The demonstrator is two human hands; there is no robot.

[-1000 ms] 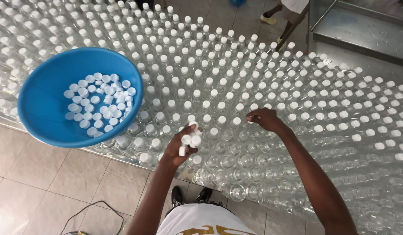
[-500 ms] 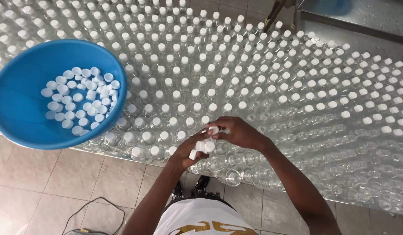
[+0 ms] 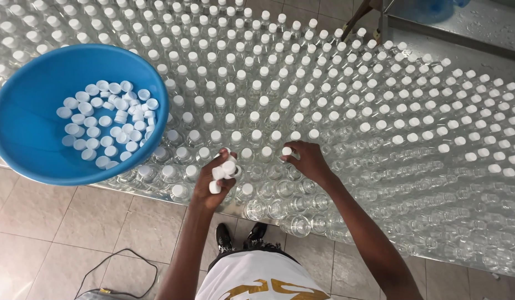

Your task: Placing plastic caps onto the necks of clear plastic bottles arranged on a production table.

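A white cap [image 3: 287,150] is being pressed onto a clear bottle by the right hand [image 3: 307,161]; spare caps [image 3: 224,169] are clenched in the left hand [image 3: 213,183]; judged next, the adjoining uncapped bottle [image 3: 267,190] is to be capped.

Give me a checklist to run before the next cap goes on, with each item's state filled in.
1. Left hand holds spare small white plastic caps: ok.
2. Right hand fingertips on one white cap atop a clear plastic bottle: ok.
3. That cap seated straight: cannot tell.
4. Uncapped clear bottles in the near rows: ok.
5. Round blue plastic basin holds more white caps: ok.
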